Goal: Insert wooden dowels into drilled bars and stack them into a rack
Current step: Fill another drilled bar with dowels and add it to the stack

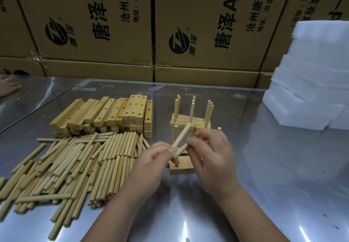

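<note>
My left hand (151,158) pinches a wooden dowel (182,135) that slants up to the right. A second dowel (181,150) lies below it, pinched by the fingertips of my right hand (211,157). Under both hands a drilled bar (182,165) lies flat on the metal table, with upright dowels (176,133) standing at it; my hands hide most of it. Behind it stands a finished stack of bars with several upright dowels (192,115).
A heap of loose dowels (71,164) covers the table's left side. Drilled bars (111,115) are piled behind it. White foam blocks (309,83) are stacked at the right. Cardboard boxes (117,19) line the back. Another person's hand (9,86) rests at far left.
</note>
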